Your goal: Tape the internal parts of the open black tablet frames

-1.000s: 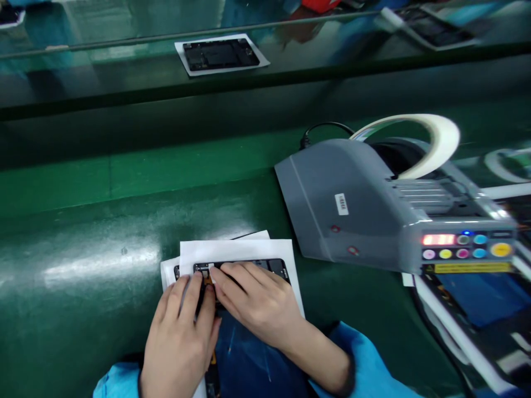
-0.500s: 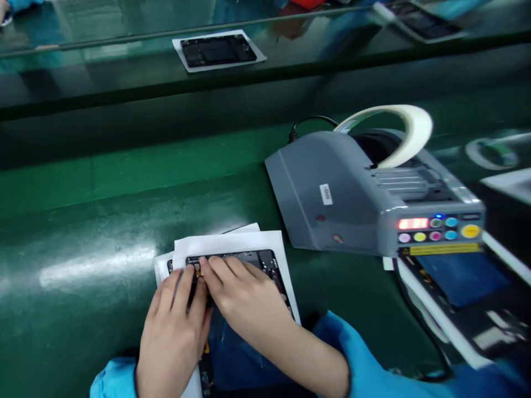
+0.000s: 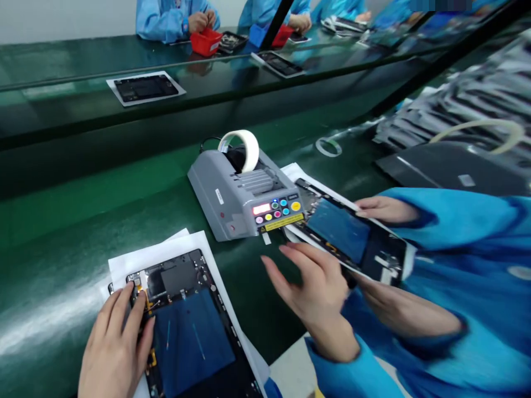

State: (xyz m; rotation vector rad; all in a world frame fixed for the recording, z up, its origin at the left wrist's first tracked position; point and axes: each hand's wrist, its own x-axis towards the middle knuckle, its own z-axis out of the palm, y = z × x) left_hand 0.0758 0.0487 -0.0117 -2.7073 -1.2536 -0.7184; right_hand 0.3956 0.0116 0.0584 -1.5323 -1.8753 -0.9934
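Note:
An opened tablet (image 3: pixel 188 337) with a large blue-filmed battery and exposed circuit parts lies on white paper sheets (image 3: pixel 120 265) in front of me. My left hand (image 3: pixel 118 337) rests on its upper left corner, fingers stretched over the small parts and orange flex cables there. To the right, my right hand (image 3: pixel 313 282) hovers with thumb and fingers apart and nothing between them. It is just below a grey tape dispenser (image 3: pixel 232 199) carrying a roll of cream tape (image 3: pixel 251 149). A short white tape piece (image 3: pixel 266 238) sticks out under the dispenser's front.
At right, a co-worker's hands (image 3: pixel 385 210) hold another opened tablet (image 3: pixel 342 229) close to my right hand. Tablets on paper (image 3: pixel 145 88) lie on the raised ledge. A second dispenser (image 3: pixel 460 166) and stacked parts (image 3: pixel 464 105) stand right; people work behind red bins (image 3: pixel 206 42).
My right hand has left the tablet and moved right, opening near the dispenser. My left hand stays on the tablet's corner. The view has swung right, bringing the co-worker's arms into sight.

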